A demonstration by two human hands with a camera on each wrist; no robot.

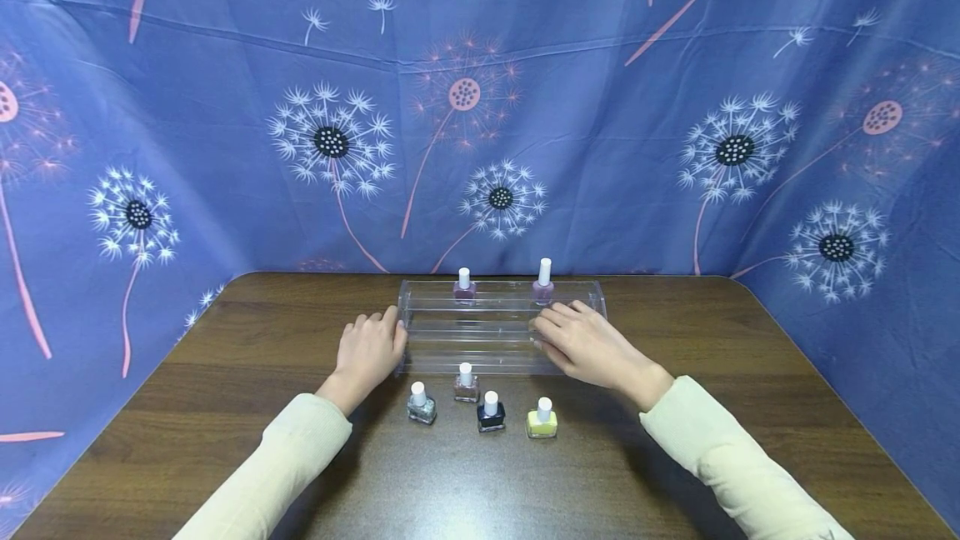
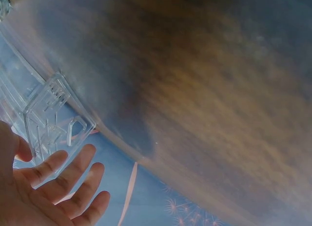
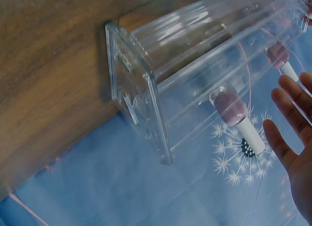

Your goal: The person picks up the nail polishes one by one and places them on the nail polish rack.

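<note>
A clear acrylic tiered rack [image 1: 472,357] stands at the back middle of the table. On its top tier are a dark mauve nail polish bottle [image 1: 465,292] and a lighter mauve nail polish bottle [image 1: 543,292], both white-capped. My left hand [image 1: 369,350] is at the rack's left end, thumb and index finger by the side panel [image 2: 53,114]; its other fingers are spread. Over the rack's right part reaches my right hand [image 1: 585,346], fingers loosely bent. In the right wrist view, nothing is in that hand, and a mauve bottle [image 3: 230,107] is close to its fingers.
In front of the rack, white-capped nail polish bottles stand on the wooden table [image 1: 300,332]: glittery grey-green [image 1: 422,411], brownish pink [image 1: 466,392], black [image 1: 491,419] and yellow [image 1: 542,426]. A blue dandelion-print cloth [image 1: 600,148] hangs behind the table's back edge.
</note>
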